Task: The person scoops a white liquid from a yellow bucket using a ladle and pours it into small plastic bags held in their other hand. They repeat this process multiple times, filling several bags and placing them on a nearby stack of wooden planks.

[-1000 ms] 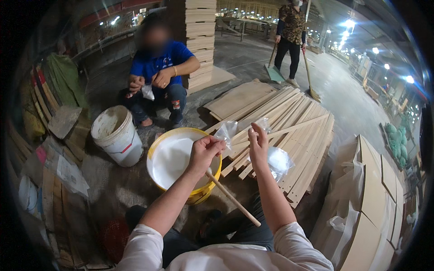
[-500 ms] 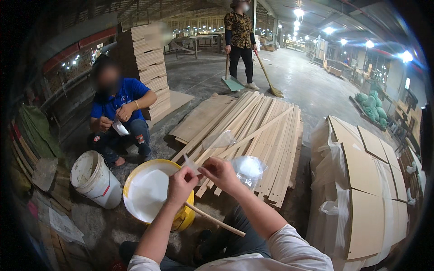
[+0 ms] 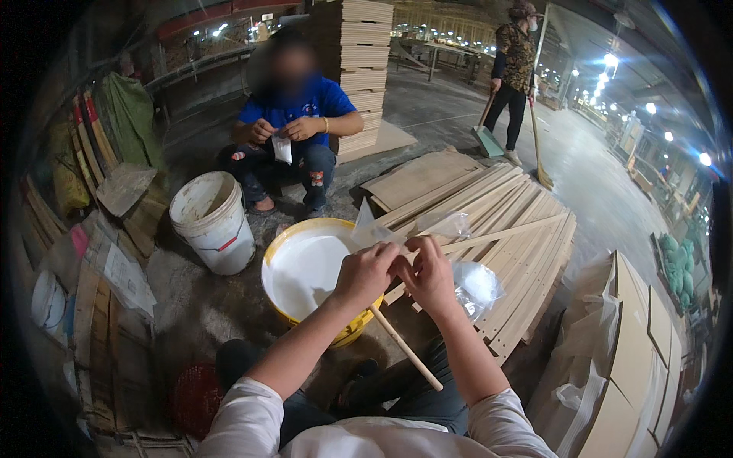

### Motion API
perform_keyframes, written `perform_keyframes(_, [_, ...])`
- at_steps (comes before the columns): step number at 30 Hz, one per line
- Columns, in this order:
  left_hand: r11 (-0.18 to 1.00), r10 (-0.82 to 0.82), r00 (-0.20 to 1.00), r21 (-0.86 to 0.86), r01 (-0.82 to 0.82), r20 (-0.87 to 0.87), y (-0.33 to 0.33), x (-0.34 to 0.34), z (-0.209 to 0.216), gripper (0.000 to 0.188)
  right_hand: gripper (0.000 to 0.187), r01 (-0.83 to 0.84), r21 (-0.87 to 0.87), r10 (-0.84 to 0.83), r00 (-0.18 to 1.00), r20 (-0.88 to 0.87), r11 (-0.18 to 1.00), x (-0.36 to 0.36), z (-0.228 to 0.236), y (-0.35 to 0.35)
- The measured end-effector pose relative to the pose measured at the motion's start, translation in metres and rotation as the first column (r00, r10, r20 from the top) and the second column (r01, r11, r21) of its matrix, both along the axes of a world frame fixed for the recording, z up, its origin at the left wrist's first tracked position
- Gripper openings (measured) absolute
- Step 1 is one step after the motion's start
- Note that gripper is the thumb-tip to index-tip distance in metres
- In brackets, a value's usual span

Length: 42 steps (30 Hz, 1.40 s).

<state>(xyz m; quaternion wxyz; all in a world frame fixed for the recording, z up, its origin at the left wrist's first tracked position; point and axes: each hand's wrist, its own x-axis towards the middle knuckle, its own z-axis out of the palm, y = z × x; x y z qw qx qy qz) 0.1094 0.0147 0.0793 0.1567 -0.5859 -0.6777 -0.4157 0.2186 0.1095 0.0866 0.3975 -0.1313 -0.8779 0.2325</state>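
Grip: left hand pinching one clear bag, hold of right hand unclear
Containers: one yellow bucket, one white bucket
Jutting across: one wooden stick

Bucket left of tub, slats right

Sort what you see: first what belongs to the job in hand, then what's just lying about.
Seemingly part of the job:
- clear bag at the left hand, right hand close against it
- yellow bucket of white material
- wooden stick by it

Seemingly just lying about:
- wooden slats
- white bucket
- red basket
- green sacks
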Motion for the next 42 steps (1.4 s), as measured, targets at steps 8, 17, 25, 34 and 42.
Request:
perform_keyframes(8, [1.0,0.023,0.98,0.0,-0.024,-0.196,-0.006,-0.002,0.006,0.015,0.036,0.121,0.156,-0.123,0.992,0.002,0.98,-0.014,0.004,0.006])
perform_keyframes(17, [0.981,-0.029,0.913,0.187,-0.052,0.406,0.003,-0.017,-0.001,0.014,0.027,0.157,0.138,-0.152,0.987,-0.047,0.978,-0.013,-0.01,0.008])
perform_keyframes(25, [0.892,-0.402,0.109,0.363,0.269,0.909,0.006,-0.018,0.005,0.008,0.007,-0.364,-0.703,0.209,0.931,-0.3,0.612,-0.007,-0.009,0.012])
perform_keyframes(34, [0.84,-0.4,-0.105,0.41,0.355,0.911,-0.027,-0.031,0.01,0.011,0.012,-0.516,-0.77,0.307,0.715,-0.628,-0.374,-0.022,0.005,-0.008])
perform_keyframes(42, [0.963,0.139,0.99,0.231,-0.14,0.021,-0.038,-0.03,0.004,0.032,0.035,0.0,-0.086,-0.018,0.977,-0.213,0.996,-0.067,-0.005,-0.019])
